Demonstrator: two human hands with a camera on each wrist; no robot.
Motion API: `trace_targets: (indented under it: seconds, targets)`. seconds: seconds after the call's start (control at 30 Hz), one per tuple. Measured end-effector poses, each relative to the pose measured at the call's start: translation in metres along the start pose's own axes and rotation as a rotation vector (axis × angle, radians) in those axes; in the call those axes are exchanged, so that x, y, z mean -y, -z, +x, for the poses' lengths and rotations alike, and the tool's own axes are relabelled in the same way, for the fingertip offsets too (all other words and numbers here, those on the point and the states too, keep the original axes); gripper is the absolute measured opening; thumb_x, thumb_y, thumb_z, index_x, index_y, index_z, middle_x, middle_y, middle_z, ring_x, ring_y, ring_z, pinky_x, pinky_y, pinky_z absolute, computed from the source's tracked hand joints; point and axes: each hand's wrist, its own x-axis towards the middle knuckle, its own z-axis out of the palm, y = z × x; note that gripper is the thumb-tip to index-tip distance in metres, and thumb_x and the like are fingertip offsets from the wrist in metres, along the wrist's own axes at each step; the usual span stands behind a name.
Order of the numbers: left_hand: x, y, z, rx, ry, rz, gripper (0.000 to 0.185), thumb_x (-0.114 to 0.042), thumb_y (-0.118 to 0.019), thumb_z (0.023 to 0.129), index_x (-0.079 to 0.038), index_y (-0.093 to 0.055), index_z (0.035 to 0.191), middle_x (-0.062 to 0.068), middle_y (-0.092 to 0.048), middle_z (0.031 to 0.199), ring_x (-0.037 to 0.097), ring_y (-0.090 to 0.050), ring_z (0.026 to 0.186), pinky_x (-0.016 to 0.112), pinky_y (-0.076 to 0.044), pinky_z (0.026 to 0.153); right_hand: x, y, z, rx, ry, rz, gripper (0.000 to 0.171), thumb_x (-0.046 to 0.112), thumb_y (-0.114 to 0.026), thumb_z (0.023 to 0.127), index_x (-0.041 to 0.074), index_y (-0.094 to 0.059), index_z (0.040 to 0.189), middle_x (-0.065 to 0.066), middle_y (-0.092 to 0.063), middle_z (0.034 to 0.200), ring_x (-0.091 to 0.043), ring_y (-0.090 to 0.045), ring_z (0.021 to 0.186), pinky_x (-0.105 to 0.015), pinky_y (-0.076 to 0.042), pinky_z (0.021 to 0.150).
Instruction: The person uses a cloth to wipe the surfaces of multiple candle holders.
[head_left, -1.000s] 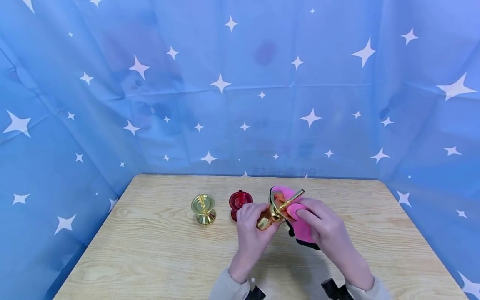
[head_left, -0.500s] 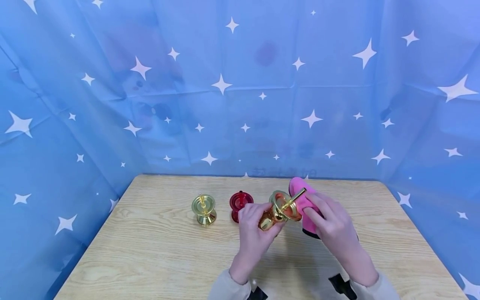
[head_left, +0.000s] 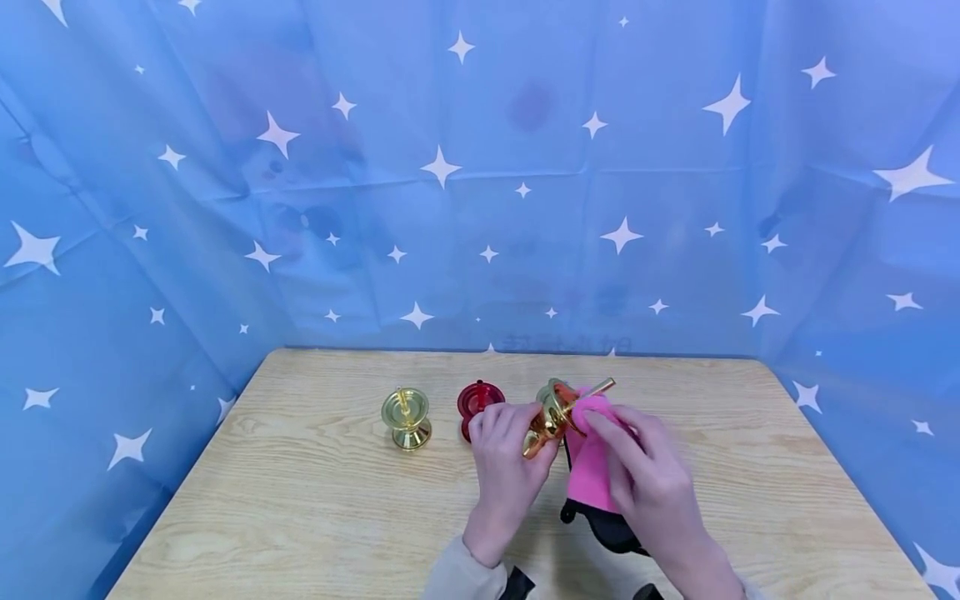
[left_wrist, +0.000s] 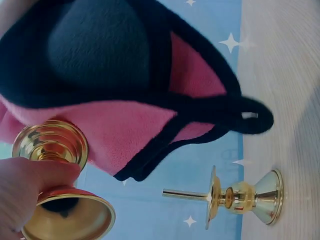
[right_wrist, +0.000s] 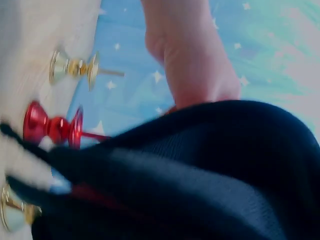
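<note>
My left hand (head_left: 504, 467) grips a shiny gold candlestick (head_left: 547, 422) by its lower part, tilted with its dish and thin stem toward the right. My right hand (head_left: 651, 475) pinches a pink cloth (head_left: 592, 477) with black edging and presses it to the dish, around the foot of the stem. The cloth's lower end hangs down, showing its dark side. In the left wrist view, the candlestick's open hollow base faces the camera, and the cloth (left_wrist: 120, 135) with its loop covers much of the view. The right wrist view is mostly filled by dark cloth (right_wrist: 200, 170), hiding the right fingers.
A gold candlestick (head_left: 406, 417) stands upright at the left, with a red one (head_left: 480, 400) beside it, partly behind my left hand. Another gold candlestick (left_wrist: 242, 197) stands behind the held one. The wooden table (head_left: 315, 500) ends at a blue star-patterned curtain (head_left: 480, 208).
The right hand drew the cloth back to the right, then brought it again onto the dish and stem. The held candlestick has turned slightly in the left hand.
</note>
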Motion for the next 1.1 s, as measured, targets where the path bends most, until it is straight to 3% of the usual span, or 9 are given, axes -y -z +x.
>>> trace_targets:
  seconds: [0.1, 0.23, 0.5, 0.6, 0.73, 0.93, 1.0, 1.1]
  targets:
    - [0.000, 0.000, 0.000, -0.007, -0.011, 0.004, 0.034, -0.019, -0.083, 0.063, -0.010, -0.066, 0.092, -0.003, -0.065, 0.082, 0.016, -0.053, 0.079, 0.034, -0.036, 0.076, 0.003, -0.004, 0.000, 0.030, -0.023, 0.085, 0.033, 0.020, -0.043, 0.100, 0.001, -0.070, 0.096, -0.017, -0.064, 0.096, -0.027, -0.059, 0.083, -0.011, -0.042, 0.087]
    - [0.002, 0.000, 0.000, -0.015, 0.003, -0.065, 0.034, -0.019, -0.082, 0.065, -0.010, -0.066, 0.094, -0.002, -0.066, 0.083, 0.016, -0.054, 0.079, 0.035, -0.036, 0.077, -0.003, -0.004, 0.000, 0.079, -0.012, 0.175, 0.033, 0.021, -0.044, 0.100, 0.001, -0.070, 0.094, -0.014, -0.064, 0.097, -0.024, -0.059, 0.086, -0.012, -0.043, 0.087]
    - [0.007, 0.001, -0.003, 0.019, 0.044, -0.228, 0.035, -0.022, -0.082, 0.066, -0.010, -0.067, 0.095, -0.003, -0.068, 0.086, 0.015, -0.054, 0.078, 0.034, -0.036, 0.074, -0.038, 0.003, -0.008, 0.183, 0.054, 0.289, 0.035, 0.017, -0.040, 0.101, 0.002, -0.069, 0.087, -0.014, -0.063, 0.094, -0.021, -0.057, 0.092, -0.011, -0.042, 0.086]
    - [0.006, 0.002, -0.003, 0.080, 0.051, -0.279, 0.035, -0.021, -0.083, 0.066, -0.011, -0.067, 0.096, -0.003, -0.069, 0.087, 0.014, -0.055, 0.080, 0.034, -0.037, 0.075, -0.050, 0.003, -0.012, 0.198, 0.076, 0.277, 0.036, 0.017, -0.040, 0.101, 0.003, -0.069, 0.086, -0.013, -0.063, 0.093, -0.021, -0.056, 0.089, -0.011, -0.042, 0.085]
    - [0.006, 0.006, -0.003, 0.212, 0.076, -0.382, 0.037, -0.019, -0.083, 0.064, -0.010, -0.068, 0.097, -0.002, -0.068, 0.088, 0.012, -0.055, 0.084, 0.033, -0.036, 0.079, -0.063, 0.000, -0.015, 0.189, 0.109, 0.268, 0.036, 0.016, -0.041, 0.100, 0.003, -0.069, 0.082, -0.014, -0.062, 0.092, -0.021, -0.055, 0.086, -0.010, -0.042, 0.085]
    - [0.010, 0.009, -0.003, 0.434, 0.086, -0.630, 0.036, -0.012, -0.084, 0.066, -0.010, -0.068, 0.098, -0.002, -0.068, 0.086, 0.012, -0.052, 0.079, 0.025, -0.039, 0.080, -0.073, -0.006, -0.013, 0.125, 0.185, 0.325, 0.037, 0.013, -0.043, 0.099, 0.002, -0.067, 0.074, -0.024, -0.061, 0.091, -0.024, -0.057, 0.087, -0.014, -0.042, 0.090]
    - [0.011, 0.010, -0.003, 0.484, 0.124, -0.723, 0.036, -0.007, -0.083, 0.067, -0.007, -0.067, 0.099, 0.003, -0.066, 0.088, 0.016, -0.052, 0.078, 0.022, -0.045, 0.078, -0.073, -0.007, -0.012, 0.118, 0.202, 0.339, 0.037, 0.012, -0.042, 0.099, 0.002, -0.067, 0.074, -0.025, -0.060, 0.090, -0.024, -0.057, 0.087, -0.014, -0.042, 0.089]
    - [0.011, 0.010, -0.004, 0.507, 0.202, -0.815, 0.034, -0.001, -0.081, 0.068, -0.002, -0.066, 0.098, 0.011, -0.062, 0.089, 0.023, -0.052, 0.079, 0.025, -0.053, 0.072, -0.070, -0.008, -0.012, 0.110, 0.208, 0.340, 0.037, 0.012, -0.042, 0.100, 0.001, -0.067, 0.075, -0.025, -0.059, 0.088, -0.024, -0.056, 0.084, -0.014, -0.044, 0.083]
